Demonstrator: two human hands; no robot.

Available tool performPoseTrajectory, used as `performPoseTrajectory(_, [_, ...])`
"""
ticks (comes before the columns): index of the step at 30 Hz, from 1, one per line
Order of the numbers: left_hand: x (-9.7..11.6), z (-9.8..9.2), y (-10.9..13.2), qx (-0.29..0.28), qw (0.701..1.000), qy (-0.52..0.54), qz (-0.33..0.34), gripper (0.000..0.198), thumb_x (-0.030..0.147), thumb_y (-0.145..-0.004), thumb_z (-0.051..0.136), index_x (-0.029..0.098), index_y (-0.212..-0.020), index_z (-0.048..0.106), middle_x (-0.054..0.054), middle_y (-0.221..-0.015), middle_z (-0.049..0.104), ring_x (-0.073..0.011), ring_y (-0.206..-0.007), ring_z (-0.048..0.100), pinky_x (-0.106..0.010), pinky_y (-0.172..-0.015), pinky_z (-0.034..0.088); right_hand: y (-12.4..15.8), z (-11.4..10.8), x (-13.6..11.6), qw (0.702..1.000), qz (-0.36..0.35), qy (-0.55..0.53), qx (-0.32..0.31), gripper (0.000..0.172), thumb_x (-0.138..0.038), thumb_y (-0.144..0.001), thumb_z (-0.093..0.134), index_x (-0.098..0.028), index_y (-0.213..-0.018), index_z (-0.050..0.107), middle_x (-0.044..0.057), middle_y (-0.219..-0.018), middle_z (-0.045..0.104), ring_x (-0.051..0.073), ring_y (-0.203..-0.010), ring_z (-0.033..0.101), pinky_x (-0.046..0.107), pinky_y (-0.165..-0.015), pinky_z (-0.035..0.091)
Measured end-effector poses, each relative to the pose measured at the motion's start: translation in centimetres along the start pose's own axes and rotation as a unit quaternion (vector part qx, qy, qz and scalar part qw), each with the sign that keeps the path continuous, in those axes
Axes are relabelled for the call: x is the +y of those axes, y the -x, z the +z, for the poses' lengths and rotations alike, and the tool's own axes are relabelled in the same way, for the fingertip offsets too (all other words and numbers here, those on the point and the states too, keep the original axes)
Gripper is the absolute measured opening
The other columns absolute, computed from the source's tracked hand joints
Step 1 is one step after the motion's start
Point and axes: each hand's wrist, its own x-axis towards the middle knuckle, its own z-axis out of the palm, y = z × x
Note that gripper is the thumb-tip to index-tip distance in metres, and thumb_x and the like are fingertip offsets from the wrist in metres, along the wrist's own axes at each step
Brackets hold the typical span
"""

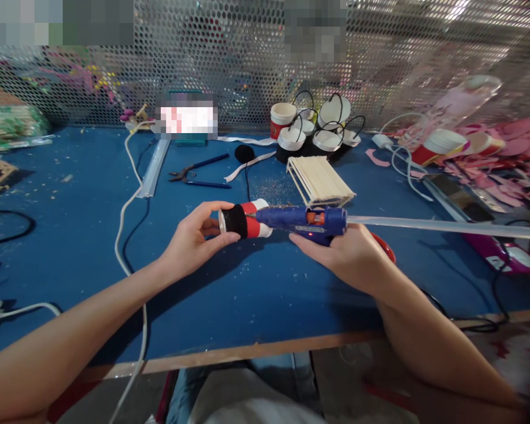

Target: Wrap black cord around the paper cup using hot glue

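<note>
My left hand (203,232) grips a small paper cup (257,228) by its end, fingers and thumb around a black band (235,221) wrapped on it. The cup lies sideways in the air, red in the middle with a white rim to the right. In my right hand (348,256) is a blue hot glue gun (287,218), its small light glowing orange. The gun's nozzle is at the black band's edge; I cannot tell whether it touches. A long clear glue stick (424,224) sticks out from the gun's back to the right.
Beyond the hands are pliers (198,175), a black round piece (244,154), a stack of wooden sticks (321,178) and several cups with black cords (329,138). Glue sticks (155,168) and a white cable (126,235) lie left; a phone (457,197) and pink scraps (507,162) lie right.
</note>
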Motion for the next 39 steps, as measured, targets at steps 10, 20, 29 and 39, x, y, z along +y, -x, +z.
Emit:
performPoseTrajectory(10, [0.5, -0.3, -0.3, 0.019, 0.998, -0.009, -0.059, 0.046, 0.039, -0.072, 0.068, 0.018, -0.110, 0.052, -0.005, -0.098, 0.063, -0.0141, -0.065, 0.065, -0.022, -0.053, 0.049, 0.2, -0.2, -0.2, 0.999, -0.037, 0.016, -0.018, 0.016, -0.032, -0.071, 0.054, -0.020, -0.071, 0.065, -0.002, -0.042, 0.039, 0.012, -0.041, 0.035, 0.028, -0.044, 0.030])
performPoseTrajectory(20, [0.1, 0.1, 0.0, -0.009, 1.000, 0.017, 0.002, 0.042, 0.032, -0.072, 0.069, 0.020, -0.109, 0.053, -0.005, -0.098, 0.062, -0.0163, -0.074, 0.065, -0.030, -0.065, 0.056, -0.1, -0.3, 0.9, 0.998, -0.045, 0.041, -0.022, 0.020, -0.035, -0.074, 0.053, -0.021, -0.072, 0.066, -0.001, -0.045, 0.039, 0.013, -0.045, 0.035, 0.029, -0.048, 0.030])
performPoseTrajectory(29, [-0.1, -0.1, 0.4, -0.027, 0.978, -0.122, 0.165, 0.042, 0.022, -0.075, 0.068, 0.021, -0.114, 0.054, -0.012, -0.122, 0.051, -0.0238, -0.112, 0.053, -0.038, -0.089, 0.051, -0.3, -0.1, 0.6, 1.000, -0.001, -0.010, -0.026, 0.020, -0.036, -0.075, 0.050, -0.021, -0.067, 0.060, 0.000, -0.051, 0.048, 0.014, -0.050, 0.044, 0.028, -0.049, 0.036])
performPoseTrajectory(39, [0.6, -0.1, 0.5, -0.038, 0.940, -0.244, 0.235, 0.034, 0.022, -0.079, 0.063, 0.020, -0.111, 0.053, -0.012, -0.122, 0.051, -0.0232, -0.112, 0.052, -0.040, -0.093, 0.047, -0.4, -0.3, 0.4, 1.000, -0.021, -0.022, -0.008, 0.018, -0.032, -0.074, 0.051, -0.019, -0.071, 0.063, 0.000, -0.054, 0.052, 0.013, -0.051, 0.044, 0.026, -0.053, 0.041])
